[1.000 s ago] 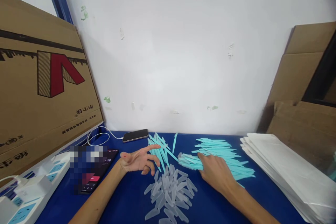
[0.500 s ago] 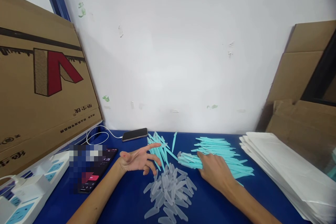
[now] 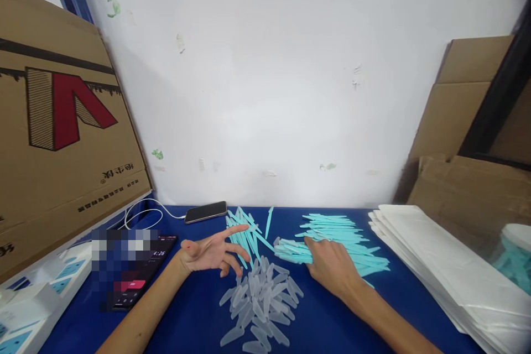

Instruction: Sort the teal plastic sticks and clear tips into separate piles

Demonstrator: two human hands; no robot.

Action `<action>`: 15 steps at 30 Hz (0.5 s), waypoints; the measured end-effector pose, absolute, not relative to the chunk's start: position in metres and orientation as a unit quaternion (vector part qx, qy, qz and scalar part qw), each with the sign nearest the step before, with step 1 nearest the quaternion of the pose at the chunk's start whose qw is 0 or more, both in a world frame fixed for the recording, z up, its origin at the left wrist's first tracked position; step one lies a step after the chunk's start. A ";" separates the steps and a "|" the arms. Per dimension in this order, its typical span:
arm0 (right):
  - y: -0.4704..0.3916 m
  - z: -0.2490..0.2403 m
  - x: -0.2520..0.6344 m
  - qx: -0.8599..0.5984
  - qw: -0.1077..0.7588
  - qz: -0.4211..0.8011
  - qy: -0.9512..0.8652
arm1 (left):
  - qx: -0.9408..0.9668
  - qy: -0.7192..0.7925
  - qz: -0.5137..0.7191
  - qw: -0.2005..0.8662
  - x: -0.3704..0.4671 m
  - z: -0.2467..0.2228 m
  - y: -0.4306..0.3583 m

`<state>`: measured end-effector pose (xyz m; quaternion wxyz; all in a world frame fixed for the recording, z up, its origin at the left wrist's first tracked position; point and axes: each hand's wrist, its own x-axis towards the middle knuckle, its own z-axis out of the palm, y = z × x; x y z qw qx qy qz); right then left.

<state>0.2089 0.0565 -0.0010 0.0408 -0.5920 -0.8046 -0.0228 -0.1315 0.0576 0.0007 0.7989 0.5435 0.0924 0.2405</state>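
My left hand [image 3: 213,251] hovers palm up, empty, its fingers spread, over the left side of the table. Just beyond its fingertips lies a loose pile of slim turquoise sticks [image 3: 244,235] that look like eyebrow razors. Below it is a heap of translucent plastic caps [image 3: 263,304]. My right hand [image 3: 334,268] is palm down, its fingers curled on a bunch of turquoise eyebrow razors [image 3: 292,250] whose left ends carry clear caps. The fingertips are partly hidden. More turquoise razors [image 3: 332,227] lie in a row behind and beside this hand.
A charging phone [image 3: 206,212] lies near the wall, and a second phone [image 3: 145,276] is left of my left arm. A white power strip [image 3: 62,287] and a printed carton [image 3: 62,121] stand at left. White envelopes [image 3: 431,265] are stacked at right, beside a tub [image 3: 514,254] with turquoise pieces.
The whole view has shifted slightly, so everything appears a little further left. Both hands keep nearly the same pose, and the tub at right has come more into view.
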 end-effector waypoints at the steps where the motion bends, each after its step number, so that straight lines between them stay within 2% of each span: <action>1: 0.057 -0.001 0.209 -0.585 0.040 -0.028 -0.809 | 0.544 0.093 0.241 0.798 -0.132 0.000 0.058; 15: 0.055 0.000 0.210 -0.583 0.042 -0.030 -0.811 | 0.549 0.090 0.236 0.796 -0.132 0.000 0.058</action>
